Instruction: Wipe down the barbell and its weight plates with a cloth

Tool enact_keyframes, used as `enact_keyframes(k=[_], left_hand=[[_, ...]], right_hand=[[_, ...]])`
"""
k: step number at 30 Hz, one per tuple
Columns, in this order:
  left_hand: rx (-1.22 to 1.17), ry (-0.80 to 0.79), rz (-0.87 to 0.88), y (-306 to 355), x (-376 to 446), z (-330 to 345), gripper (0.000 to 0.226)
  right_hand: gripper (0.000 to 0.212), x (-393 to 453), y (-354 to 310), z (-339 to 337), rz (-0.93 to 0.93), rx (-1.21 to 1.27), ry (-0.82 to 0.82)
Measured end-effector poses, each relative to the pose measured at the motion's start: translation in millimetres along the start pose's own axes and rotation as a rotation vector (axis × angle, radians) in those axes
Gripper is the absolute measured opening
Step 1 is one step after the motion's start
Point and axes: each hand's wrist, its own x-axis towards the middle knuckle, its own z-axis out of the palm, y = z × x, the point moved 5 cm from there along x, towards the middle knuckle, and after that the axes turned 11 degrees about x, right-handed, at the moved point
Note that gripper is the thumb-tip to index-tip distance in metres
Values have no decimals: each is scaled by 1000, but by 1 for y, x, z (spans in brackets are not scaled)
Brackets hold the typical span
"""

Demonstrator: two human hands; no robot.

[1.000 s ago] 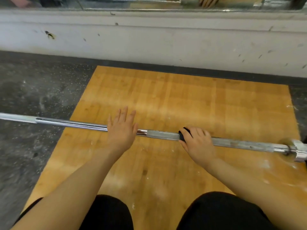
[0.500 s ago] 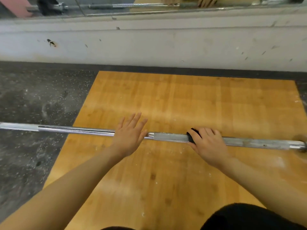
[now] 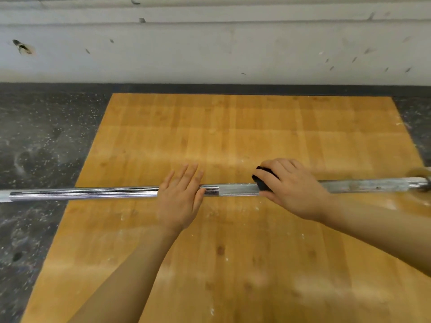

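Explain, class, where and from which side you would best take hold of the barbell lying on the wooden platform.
Probably grip the bare chrome shaft of the barbell left of the left hand, coming from above: it lies level across the wooden platform, round, with that stretch uncovered.

Under my view lies a wooden platform (image 3: 233, 141), its boards dusted with white specks and smears. I see dark speckled rubber floor (image 3: 42, 141) on either side and along its far edge. Beyond stands a pale wall (image 3: 210, 54), scuffed and chipped in places.
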Motion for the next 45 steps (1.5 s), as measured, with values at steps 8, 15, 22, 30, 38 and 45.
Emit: enact_keyframes(k=[8, 15, 22, 30, 38, 45], left_hand=[[-20, 98, 9, 0, -7, 2, 47], [-5, 131, 38, 0, -12, 1, 50], [26, 180, 70, -1, -16, 6, 48], [16, 204, 50, 1, -17, 3, 45], [10, 184, 38, 1, -14, 1, 46], [3, 123, 71, -2, -9, 3, 49]], right_hand=[[38, 12, -47, 47, 313, 60, 98], [43, 34, -68, 61, 256, 35, 84], [39, 21, -56, 53, 274, 31, 109], [39, -20, -20, 38, 398, 9, 119], [39, 32, -73, 59, 338, 19, 95], [42, -2, -42, 52, 417, 10, 119]])
